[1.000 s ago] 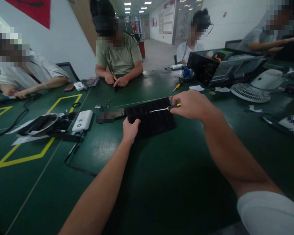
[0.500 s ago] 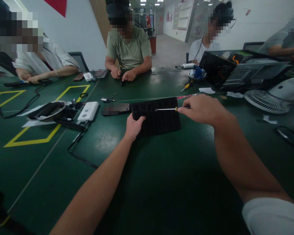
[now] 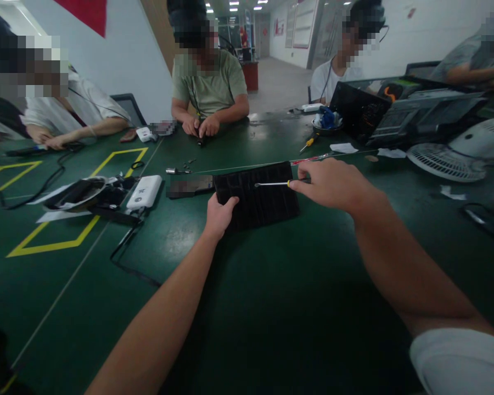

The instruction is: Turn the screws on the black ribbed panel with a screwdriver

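A flat black rectangular panel (image 3: 267, 206) with a ridged face is held tilted over the green table (image 3: 296, 296). My left hand (image 3: 221, 213) grips its left edge, thumb on the front and the other fingers hidden behind. In my right hand (image 3: 329, 181) is a screwdriver (image 3: 271, 184), its dark and yellow handle pinched between thumb and fingers. The thin metal shaft points left across the panel, with its tip at a small round spot near the middle. Whether the tip touches the panel, I cannot tell.
A phone (image 3: 189, 186) lies left of the panel, near a metal cylinder (image 3: 178, 171) and several small dark bits. Farther left is a white power bank (image 3: 144, 192) with a cable. A yellow screwdriver (image 3: 307, 145), a white fan (image 3: 448, 159) and computer parts (image 3: 428, 118) are right; several people sit around.
The whole view has shifted slightly, so everything appears a little farther left. Both hands keep their grips, and the screwdriver stays at about the same place on the panel.
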A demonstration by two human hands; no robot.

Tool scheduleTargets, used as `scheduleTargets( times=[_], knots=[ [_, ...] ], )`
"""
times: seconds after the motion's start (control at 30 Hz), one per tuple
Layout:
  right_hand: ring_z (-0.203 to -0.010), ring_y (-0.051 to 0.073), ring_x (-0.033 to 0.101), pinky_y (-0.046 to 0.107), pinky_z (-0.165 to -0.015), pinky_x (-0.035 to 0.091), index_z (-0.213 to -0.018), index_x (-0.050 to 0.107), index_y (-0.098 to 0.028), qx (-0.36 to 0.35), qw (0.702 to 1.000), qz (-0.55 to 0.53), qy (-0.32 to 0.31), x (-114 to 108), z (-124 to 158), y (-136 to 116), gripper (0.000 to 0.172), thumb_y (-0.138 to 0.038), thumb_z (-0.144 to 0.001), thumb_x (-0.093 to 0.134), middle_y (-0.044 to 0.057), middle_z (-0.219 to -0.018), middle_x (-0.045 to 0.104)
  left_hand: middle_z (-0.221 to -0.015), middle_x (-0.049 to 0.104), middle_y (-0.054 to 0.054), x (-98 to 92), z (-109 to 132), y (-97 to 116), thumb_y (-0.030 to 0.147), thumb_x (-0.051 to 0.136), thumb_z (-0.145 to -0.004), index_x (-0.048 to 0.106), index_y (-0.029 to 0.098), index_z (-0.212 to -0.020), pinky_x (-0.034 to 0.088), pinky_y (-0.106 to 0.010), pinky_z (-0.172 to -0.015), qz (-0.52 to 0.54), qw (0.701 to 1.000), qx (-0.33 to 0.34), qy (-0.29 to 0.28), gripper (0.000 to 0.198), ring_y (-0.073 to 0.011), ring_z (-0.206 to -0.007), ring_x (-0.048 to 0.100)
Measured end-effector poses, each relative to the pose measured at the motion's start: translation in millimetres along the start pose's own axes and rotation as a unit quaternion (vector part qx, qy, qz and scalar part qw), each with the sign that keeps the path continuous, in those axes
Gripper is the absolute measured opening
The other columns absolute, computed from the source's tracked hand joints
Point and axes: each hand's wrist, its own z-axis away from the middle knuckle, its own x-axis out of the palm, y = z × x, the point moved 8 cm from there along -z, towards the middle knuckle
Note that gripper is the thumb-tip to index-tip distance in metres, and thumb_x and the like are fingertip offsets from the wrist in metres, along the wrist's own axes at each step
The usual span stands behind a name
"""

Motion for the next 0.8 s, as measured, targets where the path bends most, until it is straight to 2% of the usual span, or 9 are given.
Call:
scheduleTargets(
  times=[0.2, 0.43, 0.8],
  knots=[
    [-0.092, 0.033, 0.07, 0.04, -0.071, 0.043, -0.108, 0.073, -0.025, 0.001, 1.0, 0.007, 0.005, -0.4, 0.4, 0.5, 0.026, -0.045, -0.091, 0.068, 0.012, -0.103, 0.079, -0.101, 0.077, -0.008, 1.0, 1.4, 0.0, 0.03, 0.079, -0.073, 0.071, 0.02, -0.099, 0.063, -0.045, -0.093, 0.004, 1.0, -0.006, -0.008, 0.029, -0.0276, -0.097, 0.074],
    [-0.091, 0.032, 0.069, 0.039, -0.07, 0.04, -0.104, 0.072, -0.026, -0.009, 1.0, 0.005, 0.016, -1.7, 1.7, 0.3, 0.022, -0.043, -0.092, 0.068, 0.012, -0.1, 0.078, -0.1, 0.078, -0.008, 0.2, 1.6, 2.1, 0.029, 0.079, -0.073, 0.071, 0.02, -0.097, 0.063, -0.046, -0.094, -0.002, 1.0, -0.002, -0.002, 0.027, -0.0278, -0.096, 0.074],
    [-0.092, 0.031, 0.07, 0.04, -0.072, 0.044, -0.104, 0.079, -0.025, -0.003, 1.0, -0.004, 0.024, -3.9, -0.2, 2.3, 0.025, -0.045, -0.091, 0.07, 0.012, -0.101, 0.08, -0.099, 0.078, -0.008, 0.4, 2.1, 2.7, 0.029, 0.08, -0.072, 0.072, 0.02, -0.098, 0.064, -0.047, -0.094, 0.004, 1.0, -0.004, -0.003, 0.028, -0.0301, -0.098, 0.076]
  ],
)
